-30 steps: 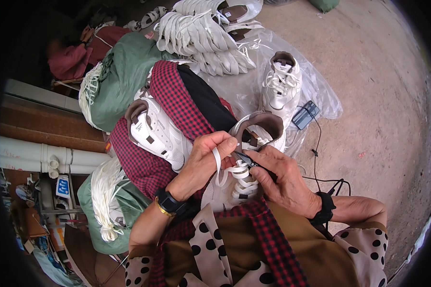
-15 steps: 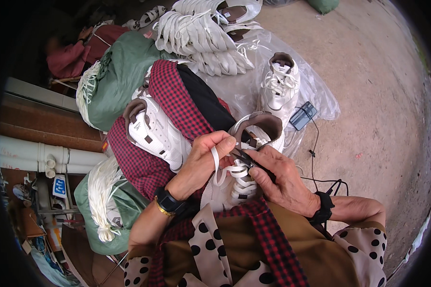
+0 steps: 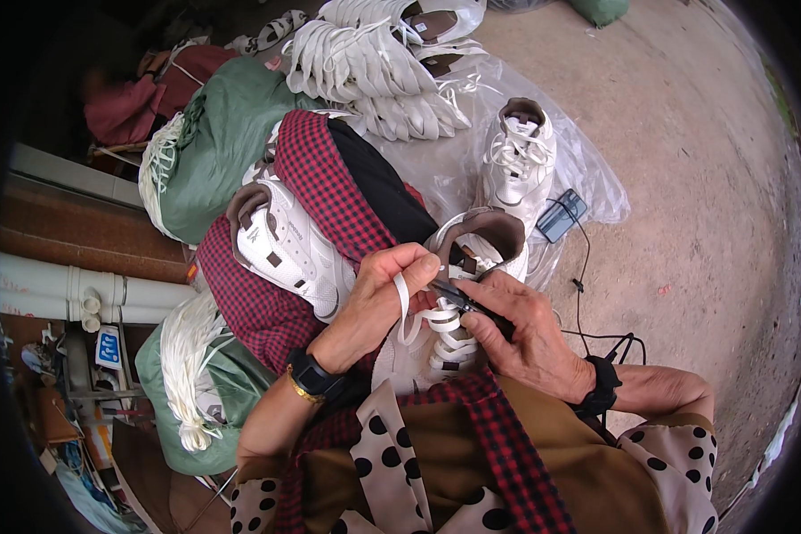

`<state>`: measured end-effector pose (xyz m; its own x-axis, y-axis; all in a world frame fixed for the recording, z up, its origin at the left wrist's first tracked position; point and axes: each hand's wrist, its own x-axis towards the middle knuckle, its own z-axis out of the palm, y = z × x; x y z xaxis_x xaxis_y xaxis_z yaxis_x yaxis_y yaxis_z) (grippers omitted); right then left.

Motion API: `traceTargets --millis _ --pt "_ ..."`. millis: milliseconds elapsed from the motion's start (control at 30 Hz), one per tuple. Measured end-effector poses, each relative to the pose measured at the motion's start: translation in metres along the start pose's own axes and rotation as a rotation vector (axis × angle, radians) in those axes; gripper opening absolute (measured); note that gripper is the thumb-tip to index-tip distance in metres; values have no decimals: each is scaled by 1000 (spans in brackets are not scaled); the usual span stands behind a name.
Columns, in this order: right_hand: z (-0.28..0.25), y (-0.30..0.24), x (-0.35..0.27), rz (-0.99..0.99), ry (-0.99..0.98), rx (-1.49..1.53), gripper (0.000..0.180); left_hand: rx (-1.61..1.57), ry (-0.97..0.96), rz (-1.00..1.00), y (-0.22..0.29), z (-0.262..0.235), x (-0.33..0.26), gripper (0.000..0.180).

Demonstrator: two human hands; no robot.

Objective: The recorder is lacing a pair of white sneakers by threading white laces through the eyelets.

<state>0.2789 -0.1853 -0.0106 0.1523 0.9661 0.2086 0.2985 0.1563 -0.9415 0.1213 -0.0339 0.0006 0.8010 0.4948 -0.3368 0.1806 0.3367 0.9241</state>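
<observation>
A white sneaker (image 3: 399, 365) with brown lining rests between my hands, toe toward me, its front part laced. My left hand (image 3: 369, 298) pinches a flat white shoelace (image 3: 403, 296) over the shoe's opening, and the lace hangs in a loop from the fingers. In my right hand (image 3: 529, 334) is a slim dark metal tool (image 3: 450, 291), its tip pointing at the left fingertips. The fingers partly cover it, so its exact kind is unclear. An unlaced white sneaker (image 3: 292, 249) lies on red-and-black checked cloth (image 3: 231, 276), left of my left hand.
Beyond my hands, a laced sneaker (image 3: 518, 165) stands on clear plastic sheeting (image 3: 596, 169), near a phone (image 3: 562, 215) with a cable. White shoe uppers (image 3: 360, 67) are stacked farther back. Green sacks (image 3: 222, 151) and bundled white laces (image 3: 182, 374) lie left; another person (image 3: 125, 107) sits beyond.
The tool in my right hand has tilted slightly and its jaws look closer together. My left hand keeps its pinch on the shoelace, nearly still.
</observation>
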Motion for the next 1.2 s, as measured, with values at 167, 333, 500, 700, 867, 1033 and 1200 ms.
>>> traceTargets --millis 167,333,500,700,867,1033,1200 --pt "-5 -2 1 8 -27 18 36 1 -7 -7 -1 1 1 25" --pt "-5 6 -4 -1 24 56 34 13 9 -14 -1 0 0 26" --pt "-33 5 -11 300 219 427 42 36 79 64 4 -3 -6 26" --pt "-91 102 -17 552 290 -19 54 251 193 287 32 -15 -33 29" --pt "-84 123 -9 522 125 -78 37 205 466 403 46 -34 -69 29" --pt "-46 23 65 176 200 97 23 166 548 401 49 -50 -81 30" --pt "3 -73 120 -652 -35 -347 21 192 540 450 49 -57 -81 32"
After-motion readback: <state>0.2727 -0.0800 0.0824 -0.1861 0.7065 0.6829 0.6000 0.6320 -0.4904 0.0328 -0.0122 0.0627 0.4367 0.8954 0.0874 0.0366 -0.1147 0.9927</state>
